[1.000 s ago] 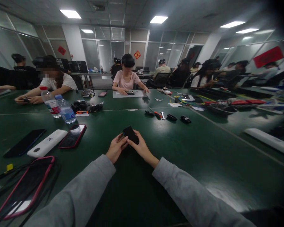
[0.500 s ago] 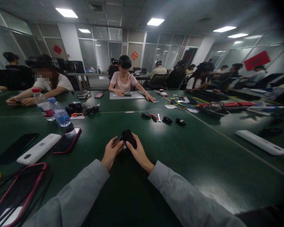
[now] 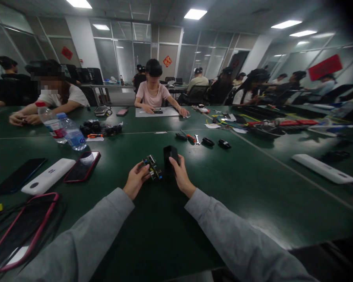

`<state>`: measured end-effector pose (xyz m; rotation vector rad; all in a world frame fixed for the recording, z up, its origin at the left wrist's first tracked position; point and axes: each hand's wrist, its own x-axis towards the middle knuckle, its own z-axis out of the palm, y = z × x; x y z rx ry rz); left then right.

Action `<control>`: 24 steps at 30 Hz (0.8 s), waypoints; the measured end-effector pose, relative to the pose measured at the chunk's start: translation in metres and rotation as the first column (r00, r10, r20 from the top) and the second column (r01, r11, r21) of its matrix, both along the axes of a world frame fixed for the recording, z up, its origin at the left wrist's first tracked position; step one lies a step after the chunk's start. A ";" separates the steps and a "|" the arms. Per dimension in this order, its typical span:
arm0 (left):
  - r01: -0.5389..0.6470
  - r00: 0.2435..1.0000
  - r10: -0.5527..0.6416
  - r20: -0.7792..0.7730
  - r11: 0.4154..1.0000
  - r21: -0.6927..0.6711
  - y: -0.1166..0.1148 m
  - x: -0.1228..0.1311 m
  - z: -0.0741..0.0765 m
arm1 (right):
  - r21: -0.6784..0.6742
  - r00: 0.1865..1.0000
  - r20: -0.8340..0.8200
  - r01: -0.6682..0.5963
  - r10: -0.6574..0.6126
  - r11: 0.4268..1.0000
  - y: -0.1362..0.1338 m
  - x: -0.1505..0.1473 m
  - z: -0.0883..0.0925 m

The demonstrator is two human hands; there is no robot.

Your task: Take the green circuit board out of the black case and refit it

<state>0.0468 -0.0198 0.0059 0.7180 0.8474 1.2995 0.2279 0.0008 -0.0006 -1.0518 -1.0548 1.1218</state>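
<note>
Left grip (image 3: 135, 181) pinching one circuit board (image 3: 152, 167), best held by its edges; right grip (image 3: 181, 175) pinching one black casing (image 3: 168, 155), best steadied without squeezing.

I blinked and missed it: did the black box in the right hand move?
Yes: judged against the wrench, the black box in the right hand has moved rightward, closer to it.

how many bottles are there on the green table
2: a red-capped bottle at left and, just right of it, a blue-capped bottle. More could be hidden.
</note>
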 end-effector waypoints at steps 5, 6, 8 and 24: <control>0.041 0.999 -0.041 -0.001 0.999 -0.003 0.002 -0.002 0.003 | 0.012 0.999 0.035 0.003 -0.003 1.000 0.006 0.004 -0.005; 0.046 0.999 -0.046 0.002 0.999 -0.004 0.003 -0.003 0.003 | 0.019 0.998 0.061 0.007 -0.008 1.000 0.007 0.004 -0.005; 0.064 0.998 -0.064 0.007 0.998 -0.025 0.004 -0.003 0.002 | 0.035 0.994 0.111 -0.001 -0.003 0.999 0.007 0.002 -0.004; 0.083 0.995 -0.081 0.064 0.996 -0.040 0.006 -0.007 0.005 | 0.118 0.920 0.391 -0.084 0.032 0.989 0.014 0.001 -0.009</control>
